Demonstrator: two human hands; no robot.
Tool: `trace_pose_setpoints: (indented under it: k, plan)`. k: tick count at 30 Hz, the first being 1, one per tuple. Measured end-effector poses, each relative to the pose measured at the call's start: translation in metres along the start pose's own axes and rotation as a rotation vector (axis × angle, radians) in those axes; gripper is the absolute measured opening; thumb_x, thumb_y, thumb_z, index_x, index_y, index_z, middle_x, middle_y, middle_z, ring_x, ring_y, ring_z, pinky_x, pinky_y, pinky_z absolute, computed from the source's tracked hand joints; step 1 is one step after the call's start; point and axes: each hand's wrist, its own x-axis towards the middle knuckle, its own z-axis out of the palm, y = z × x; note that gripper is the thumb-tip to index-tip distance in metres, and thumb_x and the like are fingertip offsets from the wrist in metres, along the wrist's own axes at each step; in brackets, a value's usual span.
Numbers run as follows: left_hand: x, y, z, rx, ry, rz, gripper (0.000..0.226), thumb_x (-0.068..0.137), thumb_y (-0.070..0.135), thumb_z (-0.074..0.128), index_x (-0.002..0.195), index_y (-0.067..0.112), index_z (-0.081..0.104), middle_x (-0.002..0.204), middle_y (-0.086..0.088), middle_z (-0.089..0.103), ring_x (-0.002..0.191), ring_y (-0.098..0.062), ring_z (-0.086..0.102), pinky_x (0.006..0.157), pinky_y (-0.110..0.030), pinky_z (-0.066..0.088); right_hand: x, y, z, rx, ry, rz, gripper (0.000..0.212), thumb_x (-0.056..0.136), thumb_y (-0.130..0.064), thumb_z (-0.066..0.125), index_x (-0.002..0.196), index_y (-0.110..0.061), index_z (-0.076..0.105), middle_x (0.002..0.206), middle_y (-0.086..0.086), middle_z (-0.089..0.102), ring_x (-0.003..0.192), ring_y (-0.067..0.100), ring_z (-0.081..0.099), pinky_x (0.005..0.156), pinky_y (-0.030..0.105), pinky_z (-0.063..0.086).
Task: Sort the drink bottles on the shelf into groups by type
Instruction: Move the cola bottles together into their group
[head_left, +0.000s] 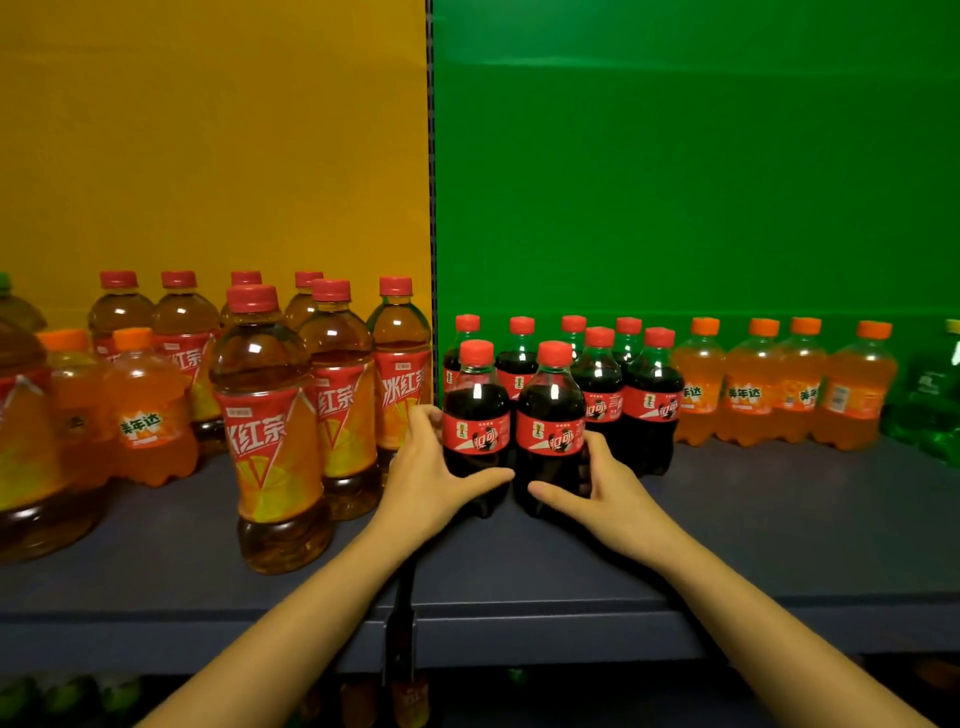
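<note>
Dark cola fills the two front bottles on the blue shelf (779, 519) in the head view. The left hand (431, 462) wraps the left front cola bottle (477, 415), fingers curled round its side and thumb across its base. The right hand (597, 488) grips the right front cola bottle (553, 421) likewise. Both bottles stand upright, side by side, just in front of the cola group (600, 374) at the green back panel (675, 182).

Step in hand, by judgement: squaring up the cola group. Two orange soda bottles (145, 410) stand among the iced tea bottles (270, 415), well apart from the orange soda row (753, 384). The next move probably calls for releasing the cola and carrying those two rightward.
</note>
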Motion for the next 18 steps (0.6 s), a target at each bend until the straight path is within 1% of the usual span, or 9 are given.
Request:
trace_pose_setpoints:
  k: [2,4,6,8,9,10,11,14,18]
  plan:
    - [0.001,0.0,0.001,-0.009,0.018,0.003,0.067,0.064,0.029,0.081,0.107,0.019,0.031,0.094,0.021,0.046,0.086,0.005,0.051,0.069,-0.006,0.045,0.004,-0.003,0.001,-0.076,0.031,0.008,0.075,0.079,-0.04,0.067,0.137,-0.018,0.025,0.128,-0.005,0.054,0.117,0.013,0.052,0.095,0.028,0.044]
    - [0.004,-0.002,0.002,-0.023,0.02,-0.006,0.063,0.067,0.025,0.079,0.111,0.018,0.034,0.096,0.02,0.048,0.088,0.005,0.052,0.07,-0.003,0.044,0.009,-0.005,0.004,-0.141,0.058,0.016,0.072,0.08,-0.04,0.066,0.135,-0.015,0.027,0.125,-0.001,0.056,0.114,0.016,0.054,0.09,0.027,0.045]
    - [0.007,-0.004,0.005,-0.018,0.021,-0.008,0.065,0.068,0.026,0.078,0.118,0.014,0.038,0.109,0.009,0.055,0.1,-0.006,0.055,0.082,-0.012,0.047,0.014,-0.007,0.008,-0.198,0.074,0.034,0.068,0.08,-0.042,0.065,0.131,-0.015,0.029,0.124,0.002,0.057,0.112,0.02,0.055,0.087,0.029,0.045]
    - [0.01,-0.006,0.006,-0.004,0.031,-0.007,0.069,0.07,0.029,0.077,0.124,0.013,0.038,0.123,-0.003,0.056,0.113,-0.016,0.054,0.095,-0.032,0.049,0.019,-0.009,0.012,-0.25,0.115,0.039,0.063,0.081,-0.042,0.064,0.128,-0.013,0.034,0.125,0.005,0.055,0.114,0.023,0.053,0.088,0.032,0.043]
    - [0.01,-0.005,0.007,-0.001,0.034,-0.003,0.07,0.071,0.028,0.076,0.127,0.012,0.037,0.127,-0.006,0.055,0.118,-0.019,0.052,0.098,-0.037,0.047,0.022,-0.01,0.014,-0.284,0.147,0.035,0.061,0.081,-0.042,0.064,0.127,-0.013,0.037,0.126,0.005,0.055,0.116,0.024,0.052,0.091,0.034,0.041]
    - [0.011,-0.004,0.008,0.008,0.033,0.001,0.07,0.073,0.026,0.074,0.13,0.011,0.036,0.13,-0.007,0.053,0.121,-0.02,0.05,0.1,-0.036,0.044,0.024,-0.01,0.017,-0.319,0.177,0.035,0.061,0.081,-0.042,0.064,0.127,-0.012,0.039,0.126,0.005,0.055,0.117,0.025,0.051,0.093,0.036,0.04]
    - [0.01,-0.003,0.01,0.024,0.032,0.008,0.07,0.075,0.024,0.072,0.132,0.01,0.034,0.132,-0.007,0.051,0.124,-0.02,0.048,0.101,-0.029,0.041,0.026,-0.011,0.019,-0.347,0.202,0.044,0.061,0.081,-0.043,0.063,0.127,-0.011,0.04,0.124,0.006,0.057,0.116,0.027,0.052,0.094,0.038,0.04]
    - [0.01,-0.002,0.012,0.077,0.036,0.03,0.069,0.08,0.02,0.068,0.136,0.007,0.031,0.136,-0.006,0.046,0.127,-0.018,0.042,0.091,-0.01,0.028,0.028,-0.01,0.022,-0.396,0.246,0.065,0.058,0.081,-0.048,0.06,0.122,-0.01,0.043,0.113,0.008,0.062,0.107,0.03,0.057,0.086,0.04,0.045]
    - [0.012,-0.005,0.014,0.096,0.048,0.033,0.069,0.081,0.02,0.067,0.138,0.008,0.03,0.139,-0.006,0.044,0.129,-0.019,0.041,0.092,-0.012,0.027,0.029,-0.009,0.022,-0.442,0.304,0.021,0.054,0.081,-0.05,0.059,0.119,-0.013,0.047,0.114,0.007,0.057,0.105,0.027,0.057,0.081,0.037,0.046]
